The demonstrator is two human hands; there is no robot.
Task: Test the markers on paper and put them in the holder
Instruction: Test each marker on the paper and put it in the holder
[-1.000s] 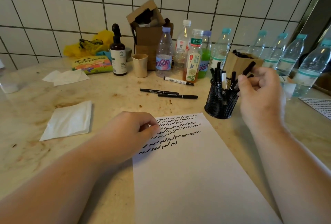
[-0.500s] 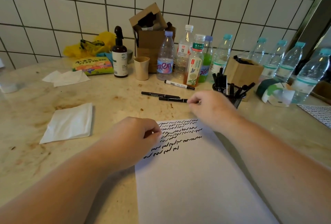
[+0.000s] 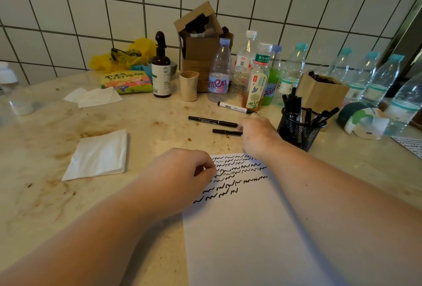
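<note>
A white sheet of paper [image 3: 246, 228] with several rows of black squiggles lies in front of me. My left hand [image 3: 182, 171] rests on its top left corner with the fingers curled, holding nothing. My right hand [image 3: 258, 132] reaches past the paper's top edge and pinches the right end of the nearest black marker [image 3: 225, 131], which lies flat on the table. A longer black marker [image 3: 212, 120] and a white-barrelled marker [image 3: 230, 107] lie just behind it. The black mesh holder [image 3: 296, 130], to the right of my right hand, holds several black markers.
A folded white tissue [image 3: 98, 155] lies left of the paper. Along the tiled wall stand a dark spray bottle [image 3: 161, 73], a beige cup [image 3: 188, 85], a cardboard box [image 3: 201, 57] and several plastic bottles [image 3: 219, 75]. A second box [image 3: 322, 93] stands behind the holder.
My right hand left the holder, where it held a marker, and swung left and down to the nearest loose marker. My left hand stayed on the paper's corner.
</note>
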